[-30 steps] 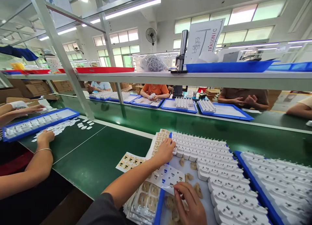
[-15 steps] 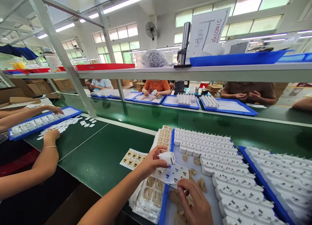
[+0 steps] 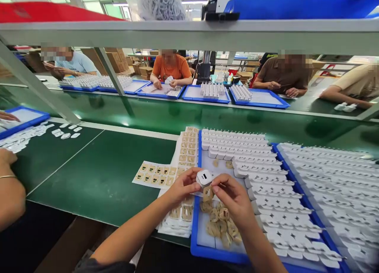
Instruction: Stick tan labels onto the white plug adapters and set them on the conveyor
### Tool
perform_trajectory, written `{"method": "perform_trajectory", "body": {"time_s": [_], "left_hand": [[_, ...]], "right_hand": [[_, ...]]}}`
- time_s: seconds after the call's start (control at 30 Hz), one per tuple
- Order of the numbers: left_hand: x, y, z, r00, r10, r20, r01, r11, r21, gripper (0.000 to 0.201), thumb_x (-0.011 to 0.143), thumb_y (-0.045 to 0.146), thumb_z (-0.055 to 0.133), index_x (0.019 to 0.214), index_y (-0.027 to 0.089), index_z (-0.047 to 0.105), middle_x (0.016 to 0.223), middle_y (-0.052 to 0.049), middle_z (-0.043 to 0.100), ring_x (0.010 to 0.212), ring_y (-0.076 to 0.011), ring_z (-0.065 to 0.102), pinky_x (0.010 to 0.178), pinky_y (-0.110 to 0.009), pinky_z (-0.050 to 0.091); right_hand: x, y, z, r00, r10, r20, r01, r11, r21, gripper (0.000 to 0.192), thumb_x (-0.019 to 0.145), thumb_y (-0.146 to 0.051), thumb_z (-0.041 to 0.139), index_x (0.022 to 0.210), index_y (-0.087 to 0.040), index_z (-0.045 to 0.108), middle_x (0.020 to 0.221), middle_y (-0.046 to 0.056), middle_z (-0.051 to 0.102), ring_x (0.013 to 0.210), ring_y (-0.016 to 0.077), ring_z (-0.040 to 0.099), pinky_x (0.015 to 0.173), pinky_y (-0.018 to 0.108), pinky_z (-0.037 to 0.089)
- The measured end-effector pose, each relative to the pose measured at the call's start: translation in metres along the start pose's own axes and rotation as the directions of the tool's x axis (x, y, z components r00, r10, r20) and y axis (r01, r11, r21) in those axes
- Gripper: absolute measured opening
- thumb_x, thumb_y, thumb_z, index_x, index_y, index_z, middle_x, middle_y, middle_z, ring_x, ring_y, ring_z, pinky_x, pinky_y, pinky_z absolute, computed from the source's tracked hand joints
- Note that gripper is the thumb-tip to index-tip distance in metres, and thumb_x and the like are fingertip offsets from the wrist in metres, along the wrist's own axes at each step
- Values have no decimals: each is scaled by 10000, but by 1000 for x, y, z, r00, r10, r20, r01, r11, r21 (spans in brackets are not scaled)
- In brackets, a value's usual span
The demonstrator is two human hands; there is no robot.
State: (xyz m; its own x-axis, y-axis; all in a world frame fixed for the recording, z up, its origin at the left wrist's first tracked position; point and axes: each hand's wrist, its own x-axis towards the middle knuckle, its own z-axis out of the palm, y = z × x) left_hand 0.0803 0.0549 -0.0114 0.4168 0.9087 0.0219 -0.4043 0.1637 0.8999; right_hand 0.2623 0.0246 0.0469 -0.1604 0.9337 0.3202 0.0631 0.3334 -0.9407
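Smooth white plastic, faintly glossy, on the small charger shell (image 3: 204, 177). Same white plastic across the rows of shells (image 3: 266, 194) at 3 o'clock. Blue plastic tray (image 3: 195, 225), slick-rimmed. Glossy paper, perhaps film-coated, on the tan sticker sheets (image 3: 154, 174) at 9 o'clock. Matt green tabletop (image 3: 100, 174); dull grey metal shelf (image 3: 189, 34) at 12 o'clock.

Charger housing (image 3: 204, 178) pinched between left hand (image 3: 181, 186) and right hand (image 3: 233, 200), above near end of tray (image 3: 207, 252). Rows of housings (image 3: 266, 186) in tray to right and behind; loose film pieces (image 3: 219, 225) in tray below right hand. Label sheets (image 3: 154, 174) on conveyor belt (image 3: 97, 174) left of tray; second tray (image 3: 331, 178) further right.
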Motion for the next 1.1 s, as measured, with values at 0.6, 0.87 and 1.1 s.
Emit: {"method": "perform_trajectory", "body": {"time_s": [0.6,0.87,1.1], "left_hand": [[-5,10,2,899,372,229,-417,575,704,442,834,304,740,1253,213,634,1214,-109,700,1149,-259,641,999,-405,503],[-5,7,-1,879,409,243,-452,559,695,466,820,317,753,1260,240,620,1194,-97,699,1127,-251,644,978,-405,521],[-4,9,2,873,419,252,-461,534,709,439,824,315,748,1235,223,627,1168,-99,706,1106,-245,653,961,-397,533]], "right_hand": [[-12,19,-1,980,167,-111,-181,974,-135,54,917,-251,622,924,-223,668,843,22,657,790,161,632,726,285,533],[-10,15,0,982,158,-105,-173,974,-149,56,918,-222,629,925,-255,673,831,-12,669,764,135,638,709,250,523],[-9,15,1,983,142,-119,-162,970,-180,61,905,-210,634,911,-249,680,815,-10,669,754,139,642,712,263,527]]}}
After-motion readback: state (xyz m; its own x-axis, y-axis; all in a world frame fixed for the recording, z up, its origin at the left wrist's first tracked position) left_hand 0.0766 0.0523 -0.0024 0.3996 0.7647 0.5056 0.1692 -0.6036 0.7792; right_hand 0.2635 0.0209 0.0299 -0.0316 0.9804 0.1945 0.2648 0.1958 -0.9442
